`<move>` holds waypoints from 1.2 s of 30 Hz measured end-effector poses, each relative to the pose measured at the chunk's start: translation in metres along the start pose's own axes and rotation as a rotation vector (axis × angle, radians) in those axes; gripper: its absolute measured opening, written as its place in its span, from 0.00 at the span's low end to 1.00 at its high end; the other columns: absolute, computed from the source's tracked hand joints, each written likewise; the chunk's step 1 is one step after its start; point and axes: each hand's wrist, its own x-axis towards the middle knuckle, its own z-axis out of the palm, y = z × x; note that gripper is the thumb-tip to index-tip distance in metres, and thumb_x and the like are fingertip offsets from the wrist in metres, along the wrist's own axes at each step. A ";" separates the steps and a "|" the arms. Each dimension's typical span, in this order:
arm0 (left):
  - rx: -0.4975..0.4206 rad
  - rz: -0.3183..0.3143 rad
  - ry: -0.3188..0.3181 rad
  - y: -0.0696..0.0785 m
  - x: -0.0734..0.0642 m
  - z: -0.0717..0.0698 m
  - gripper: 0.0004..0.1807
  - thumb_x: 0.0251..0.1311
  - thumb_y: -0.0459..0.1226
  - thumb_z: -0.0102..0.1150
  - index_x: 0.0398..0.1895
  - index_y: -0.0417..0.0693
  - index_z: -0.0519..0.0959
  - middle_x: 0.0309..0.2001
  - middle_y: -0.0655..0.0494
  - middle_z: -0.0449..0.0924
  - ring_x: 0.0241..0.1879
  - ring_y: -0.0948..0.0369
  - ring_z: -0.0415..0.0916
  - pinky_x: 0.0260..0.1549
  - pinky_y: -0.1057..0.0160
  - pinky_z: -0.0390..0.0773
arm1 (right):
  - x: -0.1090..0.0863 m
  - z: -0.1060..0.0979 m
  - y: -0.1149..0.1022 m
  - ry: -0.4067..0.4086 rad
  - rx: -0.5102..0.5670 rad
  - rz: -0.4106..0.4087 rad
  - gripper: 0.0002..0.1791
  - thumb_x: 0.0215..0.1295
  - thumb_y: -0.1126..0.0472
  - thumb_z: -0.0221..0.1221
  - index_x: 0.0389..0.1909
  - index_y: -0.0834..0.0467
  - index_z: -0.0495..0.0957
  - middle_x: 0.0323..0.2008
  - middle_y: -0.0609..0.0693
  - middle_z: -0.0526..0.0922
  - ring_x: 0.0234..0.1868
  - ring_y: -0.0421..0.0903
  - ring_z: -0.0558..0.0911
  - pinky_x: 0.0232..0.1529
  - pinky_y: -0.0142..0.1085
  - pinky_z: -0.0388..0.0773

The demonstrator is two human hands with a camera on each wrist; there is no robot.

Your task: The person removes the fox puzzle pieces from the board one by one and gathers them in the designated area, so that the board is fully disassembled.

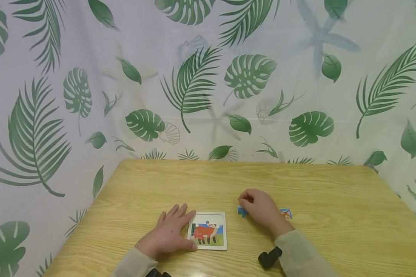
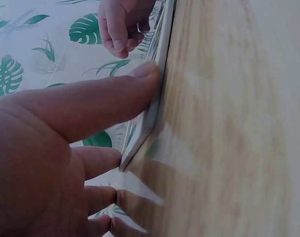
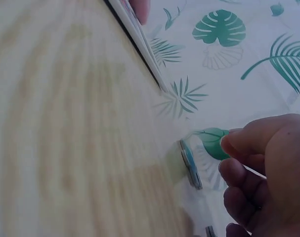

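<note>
The left hand (image 1: 170, 232) lies low across the lower middle of the frame, reaching in from the bottom edge, its back up and its fingers straight and fanned. The index fingertip meets the top left corner of a picture tray (image 1: 224, 231) and the thumb rests at its bottom left edge, so the hand spans that side without curling round it. The left wrist view shows the thumb (image 2: 105, 103) laid straight against the tray's edge, with the other fingertips down by the tabletop (image 1: 180, 181).

The right hand (image 1: 263, 209), right of centre, is bent at the wrist with its fingers curled inward and the thumb drawn close to them; nothing shows in their hold. It hovers over a blue puzzle piece (image 1: 241, 211); the right wrist view shows a gap between the fingertips and that thin, flat piece. A second piece (image 1: 286, 213), blue with some orange, lies just beyond the right forearm.

The tray is square and shallow, with a smooth pale rim round a picture (image 1: 204, 232) of a red animal with dark legs on green, and a whitish strip above. The tabletop is yellowish wood with long streaky grain. Beige sleeves (image 1: 305, 252) cover both forearms. Behind hangs a creased white cloth (image 1: 280, 38) printed with green leaves.
</note>
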 end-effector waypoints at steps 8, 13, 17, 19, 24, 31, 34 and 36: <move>-0.003 -0.002 0.000 0.002 -0.001 -0.001 0.53 0.52 0.58 0.73 0.78 0.47 0.62 0.79 0.38 0.48 0.78 0.39 0.38 0.68 0.28 0.37 | -0.008 0.010 -0.014 0.022 0.006 -0.068 0.03 0.69 0.59 0.62 0.36 0.50 0.84 0.31 0.40 0.79 0.32 0.42 0.74 0.38 0.40 0.73; 0.003 0.003 0.010 0.001 0.000 0.000 0.54 0.51 0.59 0.73 0.78 0.47 0.63 0.79 0.38 0.48 0.78 0.38 0.39 0.68 0.28 0.37 | -0.017 0.017 -0.022 -0.023 0.023 -0.098 0.04 0.69 0.60 0.62 0.36 0.47 0.84 0.30 0.38 0.79 0.32 0.41 0.75 0.37 0.39 0.74; 0.009 0.004 0.018 0.001 0.000 0.001 0.54 0.49 0.59 0.73 0.78 0.47 0.63 0.79 0.37 0.47 0.77 0.38 0.39 0.67 0.28 0.38 | -0.024 0.023 -0.031 -0.132 0.024 -0.115 0.04 0.70 0.58 0.61 0.37 0.47 0.84 0.30 0.39 0.79 0.31 0.41 0.76 0.37 0.40 0.74; 0.012 0.006 0.021 0.002 0.000 0.002 0.55 0.49 0.59 0.73 0.78 0.47 0.63 0.79 0.37 0.47 0.78 0.38 0.39 0.67 0.27 0.38 | -0.027 0.025 -0.036 -0.190 0.009 -0.128 0.03 0.70 0.56 0.62 0.38 0.47 0.84 0.29 0.39 0.78 0.31 0.42 0.75 0.36 0.39 0.74; 0.023 0.019 0.026 0.003 0.001 0.003 0.54 0.49 0.58 0.73 0.78 0.48 0.62 0.80 0.39 0.45 0.78 0.39 0.37 0.66 0.26 0.38 | -0.032 0.030 -0.042 -0.263 -0.070 -0.164 0.03 0.67 0.52 0.65 0.36 0.45 0.82 0.27 0.39 0.76 0.30 0.39 0.74 0.34 0.37 0.72; 0.042 0.057 -0.012 0.013 0.003 0.007 0.53 0.49 0.58 0.71 0.79 0.54 0.62 0.80 0.42 0.44 0.79 0.42 0.36 0.68 0.28 0.38 | -0.033 0.036 -0.043 -0.252 -0.160 -0.187 0.08 0.62 0.49 0.69 0.35 0.46 0.81 0.26 0.40 0.72 0.28 0.38 0.71 0.31 0.36 0.69; 0.054 0.075 -0.042 0.017 0.002 0.008 0.50 0.52 0.58 0.71 0.78 0.58 0.63 0.80 0.42 0.44 0.79 0.43 0.36 0.68 0.29 0.37 | -0.034 0.036 -0.046 -0.249 -0.167 -0.195 0.09 0.61 0.50 0.70 0.35 0.47 0.80 0.26 0.41 0.72 0.27 0.38 0.70 0.30 0.36 0.68; 0.068 0.083 -0.049 0.019 0.002 0.009 0.48 0.54 0.57 0.71 0.78 0.59 0.64 0.80 0.42 0.44 0.79 0.43 0.36 0.68 0.29 0.37 | -0.034 0.036 -0.047 -0.246 -0.169 -0.194 0.09 0.61 0.51 0.70 0.35 0.47 0.80 0.26 0.41 0.71 0.27 0.38 0.70 0.30 0.36 0.68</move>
